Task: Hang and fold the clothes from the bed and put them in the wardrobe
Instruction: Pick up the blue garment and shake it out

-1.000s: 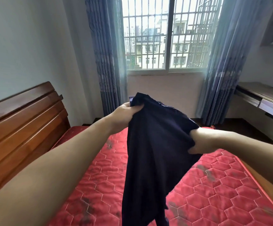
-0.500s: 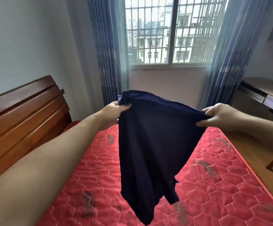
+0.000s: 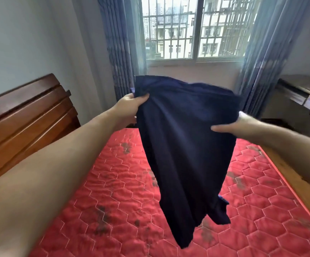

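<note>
Both hands [image 3: 183,115] on navy garment's [image 3: 185,154] upper edge

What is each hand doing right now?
Left hand: grips the top corner of the dark blue garment.
Right hand: pinches the garment's right edge.

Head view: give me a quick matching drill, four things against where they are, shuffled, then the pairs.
Things:
1. garment
2. mattress
3. headboard
4. desk

Places:
A. far right, by the curtain
B. left, against the wall
C. held up by left hand and right hand
D. beneath the hanging cloth

Pairs: 1-C, 2-D, 3-B, 4-A
</note>
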The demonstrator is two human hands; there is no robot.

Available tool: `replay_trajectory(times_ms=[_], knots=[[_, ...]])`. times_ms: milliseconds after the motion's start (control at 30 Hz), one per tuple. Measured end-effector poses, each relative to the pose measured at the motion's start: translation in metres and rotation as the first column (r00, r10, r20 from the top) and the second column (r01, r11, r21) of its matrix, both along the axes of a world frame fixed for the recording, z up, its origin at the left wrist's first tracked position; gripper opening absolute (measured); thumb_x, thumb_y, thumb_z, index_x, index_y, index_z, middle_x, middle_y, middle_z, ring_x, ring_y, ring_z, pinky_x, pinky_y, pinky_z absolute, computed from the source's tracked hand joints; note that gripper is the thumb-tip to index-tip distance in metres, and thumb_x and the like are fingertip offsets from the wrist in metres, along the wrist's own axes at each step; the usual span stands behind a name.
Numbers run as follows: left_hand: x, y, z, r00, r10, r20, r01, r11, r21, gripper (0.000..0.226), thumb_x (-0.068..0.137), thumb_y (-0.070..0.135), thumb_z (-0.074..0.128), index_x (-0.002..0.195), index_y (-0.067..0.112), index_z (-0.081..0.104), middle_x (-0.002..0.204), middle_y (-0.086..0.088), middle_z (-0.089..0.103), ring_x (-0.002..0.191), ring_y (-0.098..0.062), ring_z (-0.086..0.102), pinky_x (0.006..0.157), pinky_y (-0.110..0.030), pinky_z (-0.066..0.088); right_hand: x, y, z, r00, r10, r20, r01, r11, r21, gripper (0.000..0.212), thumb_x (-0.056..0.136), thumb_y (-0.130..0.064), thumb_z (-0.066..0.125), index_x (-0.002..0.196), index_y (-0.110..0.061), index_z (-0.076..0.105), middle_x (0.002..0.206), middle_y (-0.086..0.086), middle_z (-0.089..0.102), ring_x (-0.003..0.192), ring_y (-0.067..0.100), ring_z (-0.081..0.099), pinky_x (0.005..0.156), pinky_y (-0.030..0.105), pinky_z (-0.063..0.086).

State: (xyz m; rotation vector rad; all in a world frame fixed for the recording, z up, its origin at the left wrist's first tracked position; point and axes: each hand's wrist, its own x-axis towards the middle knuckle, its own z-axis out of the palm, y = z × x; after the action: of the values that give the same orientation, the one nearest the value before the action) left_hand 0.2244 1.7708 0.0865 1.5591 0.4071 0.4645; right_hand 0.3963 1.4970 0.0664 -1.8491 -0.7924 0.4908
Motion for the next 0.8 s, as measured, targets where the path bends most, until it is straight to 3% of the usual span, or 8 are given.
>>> replay_trajectory(times_ms=[100, 200, 333, 467, 533, 600, 700, 800], knots=[[0.001, 0.005, -0.008, 1.000, 0.019, -0.008, -0.019, 1.000, 0.000, 0.023, 0.095, 0.036, 0.060, 0.078, 0.030, 0.074, 0.078, 0.008, 0.075, 0.067, -0.011, 0.071, 0.061, -0.030, 0.056, -0.001, 0.008, -0.010, 0.993, -0.019, -0.117, 0.020, 1.000, 0.008, 0.029, 0.077, -0.011, 0.077, 0.105, -0.014, 0.069, 0.098, 0.004, 0.076, 0.092, 0.022, 0.072, 0.079, 0.035, 0.059], [0.002, 0.008, -0.007, 0.993, 0.094, 0.071, -0.082, 0.984, -0.158, 0.012, 0.096, 0.030, 0.060, 0.099, 0.021, 0.067, 0.083, 0.002, 0.076, 0.074, -0.017, 0.072, 0.074, -0.034, 0.054, 0.007, 0.006, 0.007, 0.963, 0.101, -0.252, -0.078, 0.992, 0.099, 0.038, 0.069, -0.013, 0.076, 0.106, -0.013, 0.068, 0.098, 0.003, 0.076, 0.090, 0.019, 0.073, 0.066, 0.028, 0.059], [-0.004, 0.006, -0.004, 0.929, -0.223, 0.295, 0.333, 0.851, -0.407, 0.043, 0.092, 0.046, 0.053, 0.117, 0.015, 0.069, 0.116, -0.006, 0.071, 0.107, -0.020, 0.067, 0.082, -0.033, 0.057, 0.013, 0.019, 0.042, 0.934, 0.101, -0.342, 0.035, 0.928, 0.370, 0.008, 0.086, -0.014, 0.063, 0.089, -0.012, 0.070, 0.079, 0.001, 0.076, 0.071, 0.011, 0.072, 0.056, 0.019, 0.055], [0.007, -0.028, -0.059, 0.874, -0.452, -0.179, 0.449, 0.892, -0.059, 0.035, 0.083, 0.016, 0.069, 0.117, 0.022, 0.062, 0.115, 0.004, 0.072, 0.107, -0.017, 0.067, 0.095, -0.039, 0.054, 0.020, 0.030, 0.061, 0.904, 0.067, -0.422, 0.106, 0.922, 0.374, 0.022, 0.094, -0.022, 0.056, 0.079, -0.013, 0.069, 0.069, -0.001, 0.073, 0.065, 0.011, 0.071, 0.049, 0.018, 0.052], [0.017, -0.041, -0.081, 0.907, -0.389, -0.161, 0.374, 0.920, -0.118, 0.033, 0.084, 0.007, 0.068, 0.115, 0.020, 0.066, 0.117, 0.000, 0.070, 0.109, -0.019, 0.065, 0.103, -0.045, 0.047, 0.026, 0.028, 0.052, 0.885, 0.016, -0.466, 0.176, 0.914, 0.366, 0.022, 0.094, -0.030, 0.057, 0.086, -0.013, 0.069, 0.077, 0.001, 0.075, 0.075, 0.013, 0.072, 0.057, 0.020, 0.054], [0.023, -0.046, -0.089, 0.929, -0.371, -0.010, 0.346, 0.875, -0.338, 0.026, 0.083, 0.011, 0.065, 0.107, 0.016, 0.073, 0.112, -0.007, 0.071, 0.101, -0.021, 0.068, 0.093, -0.039, 0.054, 0.035, 0.016, 0.023, 0.823, 0.073, -0.564, 0.204, 0.888, 0.412, 0.041, 0.089, -0.050, 0.059, 0.097, -0.013, 0.075, 0.100, 0.005, 0.075, 0.096, 0.019, 0.071, 0.074, 0.028, 0.056], [0.030, -0.043, -0.097, 0.934, -0.347, 0.085, 0.348, 0.829, -0.438, 0.022, 0.092, 0.017, 0.056, 0.097, 0.020, 0.077, 0.100, -0.005, 0.074, 0.089, -0.017, 0.072, 0.074, -0.028, 0.058, 0.024, -0.010, -0.054, 0.663, 0.184, -0.725, -0.028, 0.975, 0.221, 0.071, 0.064, -0.066, 0.074, 0.113, -0.015, 0.074, 0.118, 0.010, 0.069, 0.108, 0.026, 0.067, 0.081, 0.039, 0.056], [0.035, -0.038, -0.102, 0.959, -0.279, 0.045, 0.267, 0.845, -0.464, 0.020, 0.098, 0.018, 0.048, 0.102, 0.014, 0.068, 0.091, -0.007, 0.073, 0.082, -0.016, 0.071, 0.073, -0.026, 0.057, 0.009, -0.020, -0.103, 0.684, 0.185, -0.706, -0.312, 0.949, -0.053, 0.059, 0.073, -0.024, 0.079, 0.124, -0.002, 0.062, 0.115, 0.016, 0.069, 0.104, 0.029, 0.065, 0.099, 0.052, 0.046]])
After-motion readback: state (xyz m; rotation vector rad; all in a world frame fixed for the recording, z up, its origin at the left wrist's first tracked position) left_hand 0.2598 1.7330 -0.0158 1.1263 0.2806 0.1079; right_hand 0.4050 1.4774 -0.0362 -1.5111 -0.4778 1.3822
